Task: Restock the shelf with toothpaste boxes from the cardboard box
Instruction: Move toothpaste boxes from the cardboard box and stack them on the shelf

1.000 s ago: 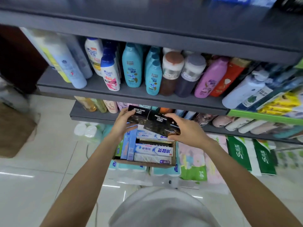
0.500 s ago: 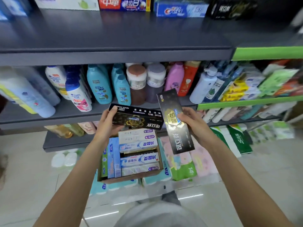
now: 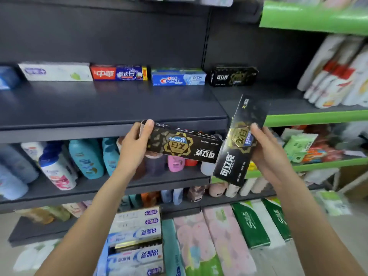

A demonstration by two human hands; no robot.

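Note:
My left hand [image 3: 133, 149] grips a black and gold toothpaste box [image 3: 183, 145], held roughly level and upside down just below the dark shelf's front edge [image 3: 111, 131]. A second black toothpaste box [image 3: 240, 144] stands nearly upright in my right hand [image 3: 267, 149], its top tilted right. At the back of the shelf sits a row of toothpaste boxes: white [image 3: 56, 71], red and blue [image 3: 119, 73], blue Crest [image 3: 178, 77] and a matching black one [image 3: 233, 75]. Low down, several white and blue toothpaste boxes fill the cardboard box [image 3: 137, 242].
Shampoo bottles [image 3: 85, 156] crowd the shelf below. Green-edged shelves [image 3: 310, 116] on the right carry white packets [image 3: 336, 74] and small goods. Tissue packs [image 3: 215, 240] lie at floor level beside the cardboard box.
Both hands rose from the cardboard box with the two black boxes, up to the toothpaste shelf's front edge. The right-hand box turned from flat to nearly upright. My view tilted upward.

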